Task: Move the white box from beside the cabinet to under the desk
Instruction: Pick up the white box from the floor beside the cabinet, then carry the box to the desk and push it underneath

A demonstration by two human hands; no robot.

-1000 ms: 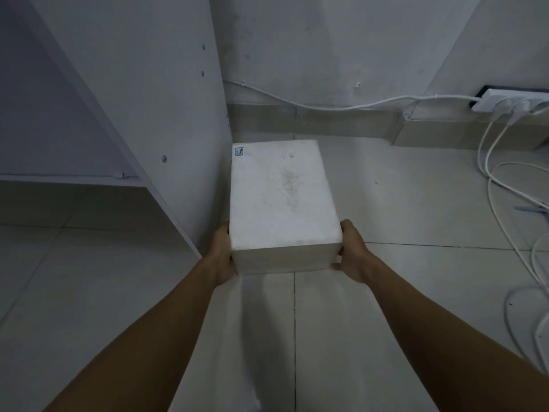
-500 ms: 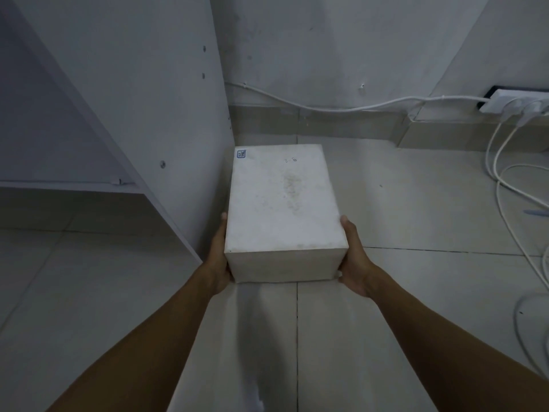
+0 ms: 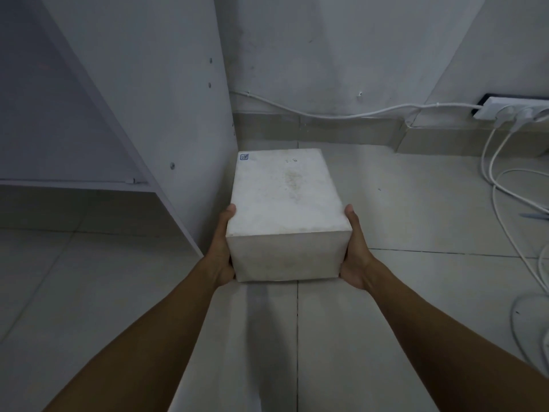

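A white rectangular box (image 3: 285, 200) with a small blue label at its far left corner is held in the middle of the view, close to the tiled floor. My left hand (image 3: 221, 251) presses against its left side and my right hand (image 3: 355, 254) against its right side, thumbs at the top edges. The box's far end is next to the side panel of a white cabinet (image 3: 166, 99) on the left. The fingers under and behind the box are hidden.
A wall with a skirting board (image 3: 320, 130) runs behind the box. A white power strip (image 3: 505, 108) sits at the upper right, with several white cables (image 3: 502, 203) trailing over the floor on the right. A cabinet shelf (image 3: 74, 184) opens at the left.
Both hands have drawn the box toward me and a little upward, away from the wall corner; its front face now shows larger. The grip is unchanged.
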